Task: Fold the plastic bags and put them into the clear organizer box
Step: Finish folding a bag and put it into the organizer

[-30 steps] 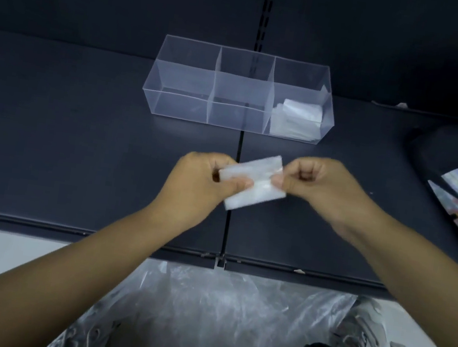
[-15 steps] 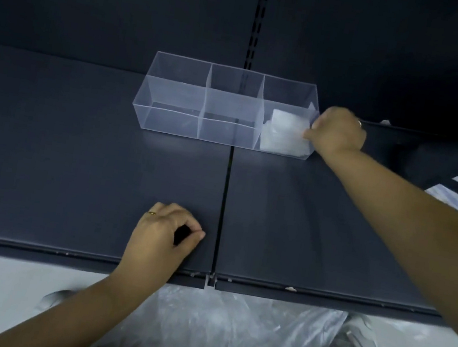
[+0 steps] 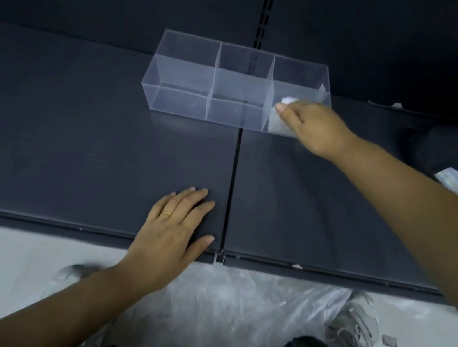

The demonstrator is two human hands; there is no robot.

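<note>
Three: counted that many rooms in the clear organizer box (image 3: 185,79), far back on the dark shelf (image 3: 79,137). Found the right hand (image 3: 314,126) down in the rightmost room, fingers curled on a folded plastic bag (image 3: 286,100). Found the left hand (image 3: 172,230) flat on the shelf near the front edge, fingers straight and close together, holding nothing. Saw more clear plastic (image 3: 221,304) heaped on the floor below.

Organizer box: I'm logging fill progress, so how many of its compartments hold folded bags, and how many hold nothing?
Compartments holding folded bags: 1, the right one, where the right hand reaches
Compartments holding nothing: 2, the left compartment and the middle compartment
Total compartments in the organizer box: 3
</note>
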